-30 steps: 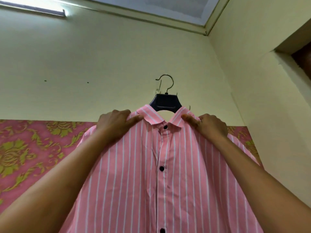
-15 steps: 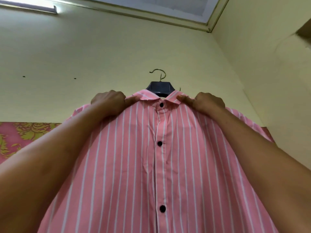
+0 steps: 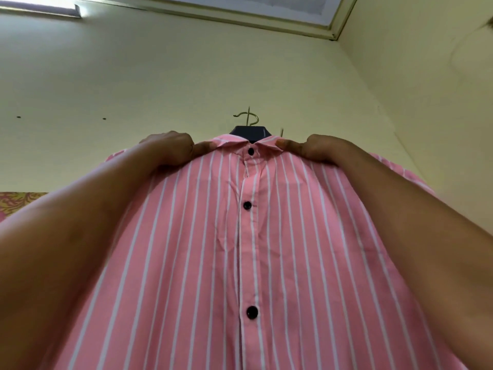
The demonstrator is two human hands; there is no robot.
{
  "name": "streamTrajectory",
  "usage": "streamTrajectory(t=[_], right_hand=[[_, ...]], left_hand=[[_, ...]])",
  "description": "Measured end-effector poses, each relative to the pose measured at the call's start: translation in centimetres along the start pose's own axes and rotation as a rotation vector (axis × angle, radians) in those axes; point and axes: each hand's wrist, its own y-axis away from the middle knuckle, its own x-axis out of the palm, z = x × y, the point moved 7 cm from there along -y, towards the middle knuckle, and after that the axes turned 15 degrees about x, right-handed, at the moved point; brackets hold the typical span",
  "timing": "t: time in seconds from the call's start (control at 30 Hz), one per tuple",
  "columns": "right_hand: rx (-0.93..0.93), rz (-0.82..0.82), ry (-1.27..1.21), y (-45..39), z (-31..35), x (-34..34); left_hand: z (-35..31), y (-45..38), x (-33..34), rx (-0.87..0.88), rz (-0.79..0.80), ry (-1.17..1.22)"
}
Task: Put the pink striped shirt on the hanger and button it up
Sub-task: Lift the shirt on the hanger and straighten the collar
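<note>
The pink shirt with white stripes hangs on a dark hanger, whose metal hook catches on a wall peg. Three black buttons down the placket are fastened, the top one at the collar. My left hand grips the left shoulder and collar edge, thumb on the collar. At the right shoulder, my right hand pinches the collar tip. Most of the hanger is hidden under the shirt.
A pale yellow wall stands right behind the shirt, with a side wall close on the right. A tube light glows at the top left. Pink floral fabric shows at the far left.
The view has drawn closer and tilted up, so the shirt fills more of the frame. Both hands kept their hold at the collar and shoulders.
</note>
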Motion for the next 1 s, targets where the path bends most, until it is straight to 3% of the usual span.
streamTrajectory(t=[0.13, 0.37, 0.57, 0.7, 1.0], right_hand=[[-0.021, 0.021, 0.001, 0.6, -0.4, 2.4], [-0.072, -0.264, 0.058, 1.8, -0.7, 2.2], [-0.092, -0.432, 0.122, 4.2, -1.1, 3.6], [-0.136, -0.489, 0.05, 7.7, -2.4, 5.1], [-0.176, -0.417, -0.075, 18.2, -5.8, 9.6]], left_hand=[[-0.2, 0.8, 2.3, -0.025, 0.039, 0.017], [-0.3, 1.7, 2.8, -0.112, -0.039, -0.073], [-0.6, 3.8, 1.5, -0.163, -0.223, -0.188], [-2.5, 7.4, 2.4, -0.067, -0.333, -0.181], [-6.1, 15.6, 5.7, -0.012, -0.316, 0.007]])
